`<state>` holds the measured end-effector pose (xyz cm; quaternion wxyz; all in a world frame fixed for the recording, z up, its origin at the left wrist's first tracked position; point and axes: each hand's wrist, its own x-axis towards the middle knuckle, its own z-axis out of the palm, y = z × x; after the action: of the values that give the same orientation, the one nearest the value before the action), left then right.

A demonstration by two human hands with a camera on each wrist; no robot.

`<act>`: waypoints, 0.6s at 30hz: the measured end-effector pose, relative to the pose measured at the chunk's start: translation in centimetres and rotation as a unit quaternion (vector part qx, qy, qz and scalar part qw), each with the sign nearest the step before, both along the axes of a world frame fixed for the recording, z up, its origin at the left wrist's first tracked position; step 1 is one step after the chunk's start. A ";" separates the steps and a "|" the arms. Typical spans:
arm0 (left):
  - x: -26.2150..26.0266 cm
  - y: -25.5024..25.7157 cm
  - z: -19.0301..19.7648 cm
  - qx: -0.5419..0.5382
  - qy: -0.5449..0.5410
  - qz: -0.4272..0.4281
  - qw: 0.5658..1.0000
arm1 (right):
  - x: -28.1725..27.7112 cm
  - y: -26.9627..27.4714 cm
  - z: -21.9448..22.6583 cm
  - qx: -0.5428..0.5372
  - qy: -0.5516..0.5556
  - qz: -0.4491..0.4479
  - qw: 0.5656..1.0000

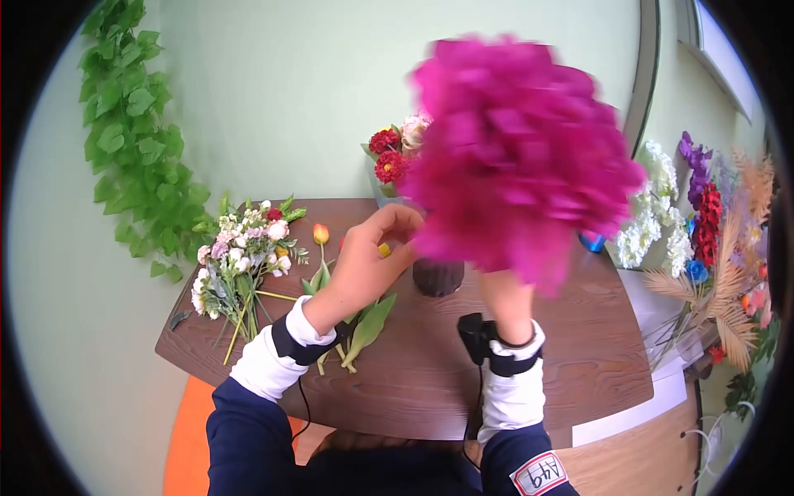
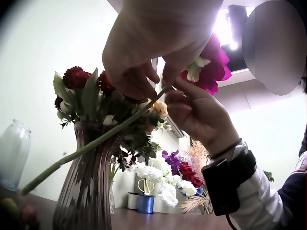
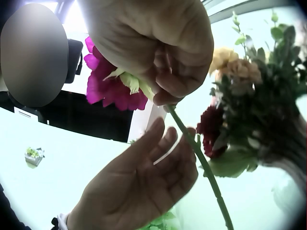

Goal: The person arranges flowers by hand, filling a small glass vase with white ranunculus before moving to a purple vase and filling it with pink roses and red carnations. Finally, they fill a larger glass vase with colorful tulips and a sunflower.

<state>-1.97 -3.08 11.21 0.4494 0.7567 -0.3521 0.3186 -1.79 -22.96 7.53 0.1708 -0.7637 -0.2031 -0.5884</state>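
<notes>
A big magenta flower (image 1: 521, 157) fills the upper right of the head view. The right hand (image 1: 509, 304) pinches it just under the bloom, as the right wrist view shows, with the green stem (image 3: 204, 165) slanting down from the fingers. Beside that stem is the left hand (image 1: 364, 264), fingers loosely bent and thumb apart; in the right wrist view the stem crosses by its fingertips, and contact is unclear. A ribbed dark vase (image 2: 88, 187) stands below the hands, with red flowers (image 2: 76, 77) and leaves above its mouth in the left wrist view.
Pale mixed flowers (image 1: 240, 252) lie on the brown table (image 1: 571, 364) at the left. An orange tulip (image 1: 321, 234) and loose leaves (image 1: 370, 331) lie near the left arm. A blue ribbon spool (image 2: 145, 203) stands at the back right, a clear glass bottle (image 2: 14, 153) beyond the stem end.
</notes>
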 end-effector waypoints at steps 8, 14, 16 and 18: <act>5.5 1.6 -6.4 0.226 0.192 0.081 0.951 | -4.4 -7.9 10.2 0.430 0.044 0.296 0.852; 8.8 -4.9 -6.5 -0.079 0.210 -0.142 0.964 | -5.2 -11.0 15.1 0.421 -0.069 0.313 0.849; 10.0 -6.4 -7.3 -0.093 0.201 0.011 0.975 | -4.8 -11.4 16.2 0.410 -0.099 0.323 0.847; 10.7 -7.3 -8.1 -0.125 0.138 0.029 0.982 | -4.2 -11.6 16.9 0.389 -0.115 0.301 0.863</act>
<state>8.71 -10.42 3.14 0.5750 0.7413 -0.2222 0.2656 -5.94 -34.61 24.41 0.5983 -0.4636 -0.1958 -0.6235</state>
